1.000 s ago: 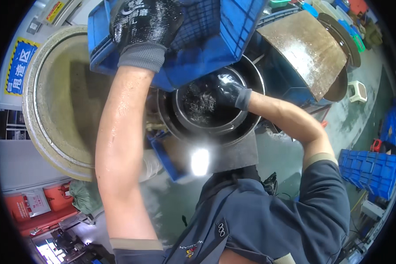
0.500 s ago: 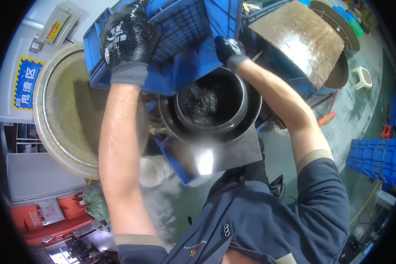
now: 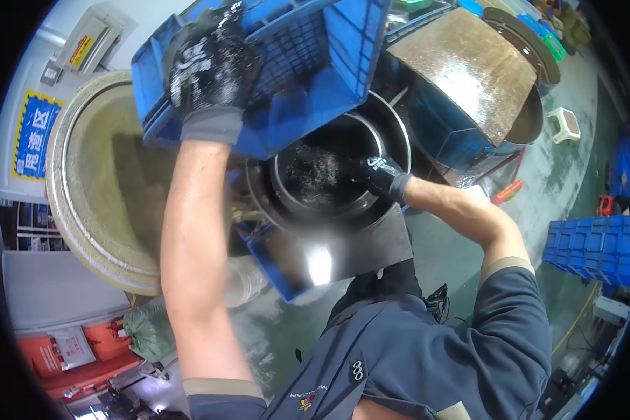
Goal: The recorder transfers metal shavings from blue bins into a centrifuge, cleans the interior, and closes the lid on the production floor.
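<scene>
In the head view, two gloved hands are working around one blue crate (image 3: 297,119) and two nested round pots. The crate is tilting above the pots' far-left side; one heap of dark, glinting bits (image 3: 311,171) is lying in the inner pot (image 3: 360,136). The left arm is stretching nearly straight, its hand (image 3: 213,73) clamping its fingers on the crate's near-left edge. The right arm is bending at the elbow, its hand (image 3: 385,175) reaching over the pots' right rim; whether its fingers are parting or closing, I cannot tell. Both gloves are showing white print; one blue sign (image 3: 37,136) is bearing white characters.
</scene>
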`<action>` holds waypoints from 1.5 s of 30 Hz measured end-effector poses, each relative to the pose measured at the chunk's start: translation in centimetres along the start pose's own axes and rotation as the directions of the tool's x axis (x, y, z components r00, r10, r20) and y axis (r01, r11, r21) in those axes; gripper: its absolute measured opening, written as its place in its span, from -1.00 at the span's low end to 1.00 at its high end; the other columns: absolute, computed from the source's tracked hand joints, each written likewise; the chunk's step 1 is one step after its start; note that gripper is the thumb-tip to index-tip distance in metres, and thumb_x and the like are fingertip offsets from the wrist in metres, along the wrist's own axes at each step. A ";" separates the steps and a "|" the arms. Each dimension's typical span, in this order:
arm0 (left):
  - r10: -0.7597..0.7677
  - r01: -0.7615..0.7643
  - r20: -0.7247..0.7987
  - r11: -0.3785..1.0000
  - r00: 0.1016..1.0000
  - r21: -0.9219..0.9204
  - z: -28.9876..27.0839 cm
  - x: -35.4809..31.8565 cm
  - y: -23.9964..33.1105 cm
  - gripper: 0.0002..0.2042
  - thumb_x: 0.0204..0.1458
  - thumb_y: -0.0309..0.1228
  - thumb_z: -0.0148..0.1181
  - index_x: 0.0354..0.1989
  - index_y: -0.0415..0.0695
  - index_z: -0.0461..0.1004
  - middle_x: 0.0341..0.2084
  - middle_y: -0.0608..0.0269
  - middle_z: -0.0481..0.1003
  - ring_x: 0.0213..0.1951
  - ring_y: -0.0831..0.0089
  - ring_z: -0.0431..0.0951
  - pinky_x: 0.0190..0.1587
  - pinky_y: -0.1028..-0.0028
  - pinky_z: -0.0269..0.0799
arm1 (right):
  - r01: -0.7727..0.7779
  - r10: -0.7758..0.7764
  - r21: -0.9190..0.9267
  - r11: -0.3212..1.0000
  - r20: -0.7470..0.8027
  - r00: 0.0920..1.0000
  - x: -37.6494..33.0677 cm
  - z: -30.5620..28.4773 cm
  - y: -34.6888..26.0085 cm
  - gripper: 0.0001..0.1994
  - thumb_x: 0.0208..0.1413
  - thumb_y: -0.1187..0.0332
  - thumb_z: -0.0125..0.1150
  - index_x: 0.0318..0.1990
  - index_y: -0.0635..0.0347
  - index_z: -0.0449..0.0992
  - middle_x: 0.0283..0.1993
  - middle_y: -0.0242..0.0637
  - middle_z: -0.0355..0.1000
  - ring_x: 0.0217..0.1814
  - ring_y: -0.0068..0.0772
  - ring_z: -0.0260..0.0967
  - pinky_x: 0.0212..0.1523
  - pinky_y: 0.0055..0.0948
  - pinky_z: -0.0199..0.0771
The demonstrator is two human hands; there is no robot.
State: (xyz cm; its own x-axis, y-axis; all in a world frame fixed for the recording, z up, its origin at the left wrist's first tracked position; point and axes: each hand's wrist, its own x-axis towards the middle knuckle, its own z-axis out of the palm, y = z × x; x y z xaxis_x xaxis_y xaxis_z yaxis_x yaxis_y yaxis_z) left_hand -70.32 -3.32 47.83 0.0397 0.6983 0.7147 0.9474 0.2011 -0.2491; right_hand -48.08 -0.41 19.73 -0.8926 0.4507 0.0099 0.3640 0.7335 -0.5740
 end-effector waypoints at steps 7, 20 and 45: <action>0.040 -0.040 0.011 0.999 0.999 -0.004 0.3 0.8 -0.5 -0.60 -0.15 -0.29 0.21 -0.04 0.01 0.47 -0.18 0.04 0.51 -0.14 0.09 0.50 -0.03 0.24 0.40 | -0.135 0.471 0.784 0.606 -0.217 0.855 -10.8 -4.5 0.9 -0.75 0.11 0.28 0.17 -0.07 0.11 0.52 -0.21 -0.20 0.51 -0.24 -0.27 0.51 -0.26 -0.42 0.54; 0.095 -0.093 0.135 0.995 0.986 -0.018 2.6 1.8 -1.2 -0.48 -0.19 -0.49 0.23 0.07 -0.13 0.37 0.06 -0.03 0.37 0.10 0.08 0.36 0.17 0.23 0.24 | -0.443 0.797 0.862 0.248 0.078 0.599 -28.7 -3.9 27.7 -0.65 0.11 0.54 -0.01 0.07 0.45 0.32 0.04 0.05 0.41 -0.09 -0.25 0.48 -0.23 -0.54 0.52; -0.005 0.000 0.179 1.000 0.984 0.027 -0.4 1.5 2.9 -0.44 -0.24 -0.55 0.21 0.09 -0.06 0.38 -0.10 0.04 0.44 -0.01 0.04 0.41 0.05 0.23 0.31 | -0.293 0.334 0.451 0.843 -0.013 0.943 -29.8 -1.4 38.9 -0.62 0.17 0.35 0.04 0.12 0.30 0.32 -0.03 -0.10 0.45 -0.03 -0.19 0.43 -0.06 -0.36 0.43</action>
State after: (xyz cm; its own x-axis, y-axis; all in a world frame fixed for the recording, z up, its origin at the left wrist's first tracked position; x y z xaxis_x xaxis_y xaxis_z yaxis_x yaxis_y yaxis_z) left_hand -67.36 -1.98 48.40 -0.0223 0.8092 0.5871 0.9384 0.2195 -0.2669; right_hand -7.00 15.38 -1.75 -0.7164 0.6762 -0.1720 0.4480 0.2568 -0.8564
